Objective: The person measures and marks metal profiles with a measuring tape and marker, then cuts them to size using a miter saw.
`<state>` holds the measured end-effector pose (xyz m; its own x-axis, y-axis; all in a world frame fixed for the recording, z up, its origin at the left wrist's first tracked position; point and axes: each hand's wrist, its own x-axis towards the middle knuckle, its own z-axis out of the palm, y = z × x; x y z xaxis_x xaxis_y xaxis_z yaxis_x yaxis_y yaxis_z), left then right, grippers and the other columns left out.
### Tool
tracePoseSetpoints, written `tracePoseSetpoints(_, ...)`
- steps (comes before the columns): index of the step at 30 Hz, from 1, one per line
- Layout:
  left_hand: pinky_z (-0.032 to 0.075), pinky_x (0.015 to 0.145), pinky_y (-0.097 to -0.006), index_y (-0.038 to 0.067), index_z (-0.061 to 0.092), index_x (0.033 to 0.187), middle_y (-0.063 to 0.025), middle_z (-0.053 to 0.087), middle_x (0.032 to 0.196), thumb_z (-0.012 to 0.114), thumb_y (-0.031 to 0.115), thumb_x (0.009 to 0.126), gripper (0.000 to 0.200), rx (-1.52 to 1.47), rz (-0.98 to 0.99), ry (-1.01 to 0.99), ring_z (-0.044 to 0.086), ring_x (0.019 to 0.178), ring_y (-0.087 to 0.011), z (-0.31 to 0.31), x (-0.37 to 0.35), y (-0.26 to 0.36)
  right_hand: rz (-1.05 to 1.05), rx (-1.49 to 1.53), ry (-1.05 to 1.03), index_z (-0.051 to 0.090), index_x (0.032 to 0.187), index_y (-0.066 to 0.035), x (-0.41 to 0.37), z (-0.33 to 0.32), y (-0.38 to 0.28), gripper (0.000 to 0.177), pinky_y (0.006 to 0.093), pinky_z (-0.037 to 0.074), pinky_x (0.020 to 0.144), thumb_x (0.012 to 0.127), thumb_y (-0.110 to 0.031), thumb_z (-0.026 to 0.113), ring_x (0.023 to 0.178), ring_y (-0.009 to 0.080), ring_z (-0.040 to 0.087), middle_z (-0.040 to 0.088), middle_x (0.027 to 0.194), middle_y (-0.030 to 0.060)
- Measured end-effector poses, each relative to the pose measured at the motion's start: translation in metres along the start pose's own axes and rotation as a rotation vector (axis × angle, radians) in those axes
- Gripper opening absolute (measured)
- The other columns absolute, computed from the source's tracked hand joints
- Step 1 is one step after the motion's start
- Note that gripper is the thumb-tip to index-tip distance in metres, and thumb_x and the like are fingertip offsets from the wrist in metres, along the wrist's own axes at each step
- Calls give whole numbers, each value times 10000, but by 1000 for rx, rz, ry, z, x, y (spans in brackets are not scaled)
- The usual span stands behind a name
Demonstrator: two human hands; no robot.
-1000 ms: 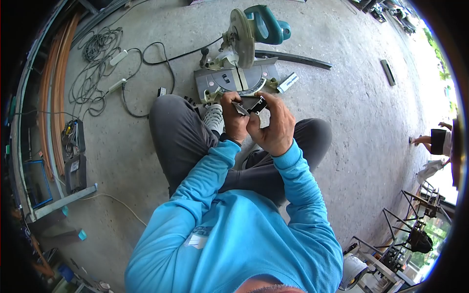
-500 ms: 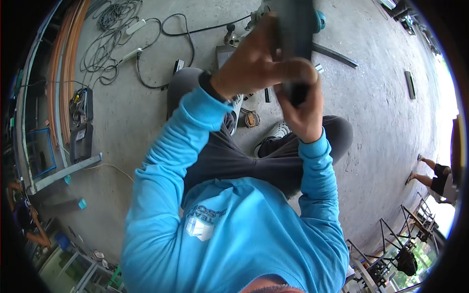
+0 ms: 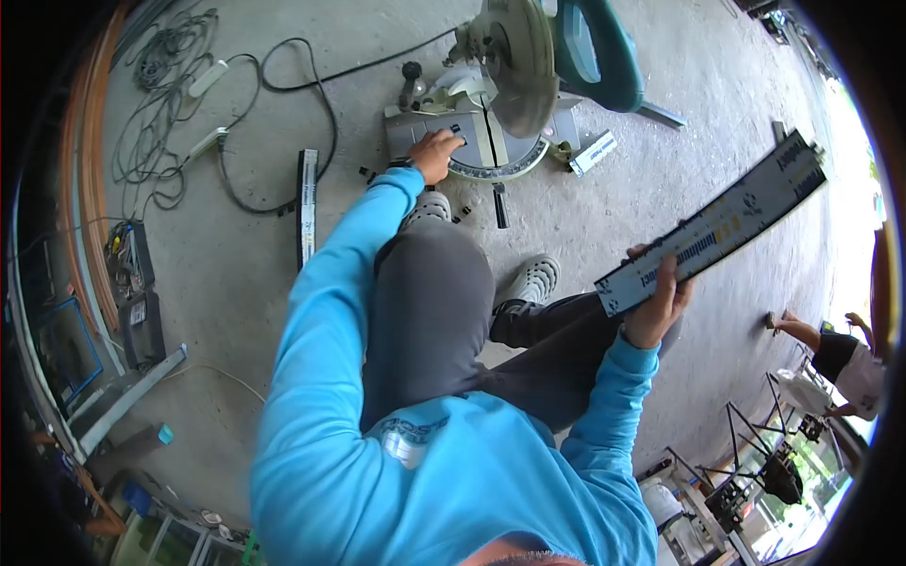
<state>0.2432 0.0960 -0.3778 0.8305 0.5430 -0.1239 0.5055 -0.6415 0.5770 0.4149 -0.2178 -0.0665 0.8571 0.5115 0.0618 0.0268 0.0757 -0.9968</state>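
While the concrete floor (image 3: 727, 311) spreads under everything, another person (image 3: 845, 363) shows at the right edge, well apart from the wearer. Long brown strips (image 3: 83, 203) lie along the left side, and a dark open toolbox (image 3: 132, 292) sits beside them. Tangled cables (image 3: 156, 118), with two white sockets among them, cover the floor between those strips and the miter saw (image 3: 514, 85), which stands beyond the wearer's feet with its round blade guard above the slotted base and its teal handle on the right.

Raised at a slant over the floor to the right of the saw, the long labelled profile (image 3: 717, 226) is grasped near its lower end by the right hand (image 3: 656, 307), thumb across the printed face; its far end points up and to the right. A narrower labelled strip (image 3: 308, 208) lies on the floor, left of the wearer's raised knee and close to a cable. The left hand (image 3: 434, 156) reaches to the left part of the saw's base, fingers bent, near a small black piece (image 3: 455, 128); whether it grips anything, I cannot tell. Just right of the base lies a short labelled offcut (image 3: 593, 154). Smallest are the dark scraps (image 3: 462, 215) near one shoe.
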Motion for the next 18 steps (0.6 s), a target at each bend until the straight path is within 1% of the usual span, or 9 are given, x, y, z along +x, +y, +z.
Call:
tracePoseSetpoints(3, 412, 1108, -529, 201, 619, 1398, -77, 474, 1534, 581, 45, 908, 515, 251, 64, 96, 436, 1411, -308, 37, 32, -14, 17, 23, 27, 446, 1469, 18, 5, 0, 0, 488, 357, 573, 729, 1038, -168, 579, 871, 237, 699, 660, 1063, 167)
tracePoseSetpoints(4, 424, 1043, -591, 175, 647, 1290, -77, 554, 1403, 608, 67, 899, 407, 216, 131, 200, 462, 1359, -311, 40, 37, -18, 16, 12, 29, 419, 1497, 15, 6, -1, 3, 533, 361, 573, 729, 1038, -204, 578, 877, 241, 694, 651, 1076, 164)
tracePoseSetpoints(7, 434, 978, -598, 135, 642, 1127, -54, 581, 1293, 617, 100, 914, 217, 374, 155, -48, 480, 1301, -319, -1, 40, -14, 12, -8, 26, 352, 1559, 3, 13, -9, 11, 656, 367, 572, 728, 1035, -322, 574, 890, 249, 674, 625, 1099, 152)
tracePoseSetpoints(8, 465, 907, -568, 110, 607, 1016, -71, 618, 1165, 639, 137, 920, 105, 414, 233, 32, 553, 1169, -333, -9, 26, -20, 12, -13, 19, 339, 1565, 0, 15, -12, 12, 689, 367, 571, 729, 1032, -370, 571, 892, 249, 663, 617, 1097, 147)
tracePoseSetpoints(10, 487, 881, -539, 102, 611, 1039, -99, 638, 1104, 664, 151, 919, 139, 201, 119, 46, 590, 1093, -351, -26, -7, -35, 60, 71, 24, 268, 1592, -13, 15, -13, 13, 806, 360, 565, 731, 1019, -501, 555, 890, 237, 621, 586, 1103, 125)
tracePoseSetpoints(12, 522, 837, -493, 80, 616, 1077, -140, 674, 1029, 725, 178, 908, 224, 113, -9, 119, 640, 974, -381, -49, -52, -57, 85, 130, 15, 271, 1583, -9, 15, -9, 9, 787, 345, 567, 723, 1038, -527, 503, 904, 224, 606, 572, 1126, 130)
tracePoseSetpoints(15, 529, 856, -483, 74, 629, 1113, -134, 691, 1076, 753, 185, 900, 270, 127, -208, 435, 656, 1016, -367, -67, -132, -76, 206, 90, 27, 318, 1547, 35, 15, -13, 12, 756, 310, 565, 692, 1059, -527, 449, 897, 205, 612, 581, 1163, 147)
tracePoseSetpoints(17, 548, 830, -470, 62, 626, 1159, -145, 719, 1075, 742, 199, 925, 296, -43, -524, 326, 695, 970, -353, -57, -182, -90, 276, 35, 8, 349, 1520, 62, 22, -22, 17, 750, 285, 559, 668, 1064, -527, 436, 879, 191, 615, 590, 1176, 160)
tracePoseSetpoints(18, 551, 821, -471, 60, 624, 1160, -149, 724, 1069, 745, 203, 923, 302, -56, -548, 277, 701, 953, -356, -45, -206, -96, 302, 6, -37, 366, 1504, 76, 27, -28, 18, 752, 272, 554, 656, 1063, -529, 437, 867, 183, 617, 596, 1177, 168)
